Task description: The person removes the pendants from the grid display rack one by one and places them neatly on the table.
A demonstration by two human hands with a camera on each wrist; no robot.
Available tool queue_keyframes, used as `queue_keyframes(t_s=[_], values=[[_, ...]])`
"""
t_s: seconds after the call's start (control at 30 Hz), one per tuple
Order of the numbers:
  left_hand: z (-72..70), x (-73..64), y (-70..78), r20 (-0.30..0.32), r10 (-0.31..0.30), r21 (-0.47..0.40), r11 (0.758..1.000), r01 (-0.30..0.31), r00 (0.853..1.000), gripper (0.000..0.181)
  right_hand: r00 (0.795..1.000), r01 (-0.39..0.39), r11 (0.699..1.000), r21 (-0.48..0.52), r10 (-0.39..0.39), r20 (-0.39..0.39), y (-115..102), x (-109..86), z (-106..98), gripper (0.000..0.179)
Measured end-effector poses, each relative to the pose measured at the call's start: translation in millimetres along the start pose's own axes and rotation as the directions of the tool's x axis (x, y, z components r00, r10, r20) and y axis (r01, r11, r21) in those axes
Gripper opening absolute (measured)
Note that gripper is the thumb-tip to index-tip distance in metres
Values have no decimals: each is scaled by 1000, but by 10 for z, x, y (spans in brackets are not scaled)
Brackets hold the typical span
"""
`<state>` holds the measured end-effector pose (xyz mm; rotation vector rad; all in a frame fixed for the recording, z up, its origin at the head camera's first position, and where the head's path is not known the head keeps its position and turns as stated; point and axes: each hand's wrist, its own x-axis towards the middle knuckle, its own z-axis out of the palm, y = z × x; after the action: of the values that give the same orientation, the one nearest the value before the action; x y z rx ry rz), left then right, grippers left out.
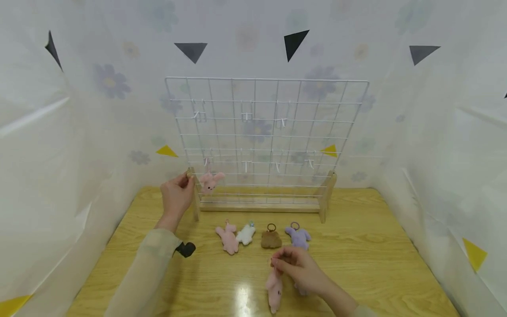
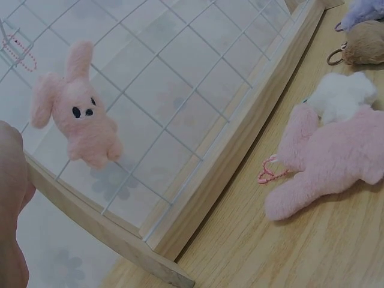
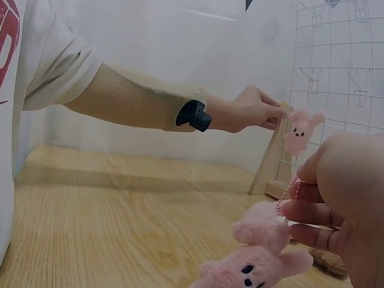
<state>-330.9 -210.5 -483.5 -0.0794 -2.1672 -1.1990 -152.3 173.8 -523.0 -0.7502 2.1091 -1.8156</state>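
My left hand (image 1: 177, 196) pinches the top of the wooden side post (image 1: 195, 202) of a white wire grid rack (image 1: 255, 135). Right beside it, a pink plush bunny keychain (image 2: 84, 120) hangs from a hook at the rack's lower left. Over the front of the table, my right hand (image 1: 299, 268) pinches the pink bead chain (image 3: 279, 208) of another pink plush keychain (image 1: 274, 288). This plush dangles head down, its dark eyes showing in the right wrist view. Another pale plush (image 1: 302, 289) lies partly hidden under my right hand.
Before the rack lie a pink plush keychain (image 1: 228, 239), a white one (image 1: 246, 234), a brown one (image 1: 271, 239) and a purple one (image 1: 299, 237). Several white hooks (image 1: 246, 117) sit on the grid in two rows. Pale sheeting (image 1: 435, 176) surrounds the wooden table (image 1: 376, 246).
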Motion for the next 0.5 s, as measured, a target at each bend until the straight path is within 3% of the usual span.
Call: queue_keyframes(t_s=[0.5], values=[[-8, 2, -27, 7, 31, -24, 999, -30, 1000, 26, 997, -76, 997, -10, 77, 25, 186, 205, 37, 28]])
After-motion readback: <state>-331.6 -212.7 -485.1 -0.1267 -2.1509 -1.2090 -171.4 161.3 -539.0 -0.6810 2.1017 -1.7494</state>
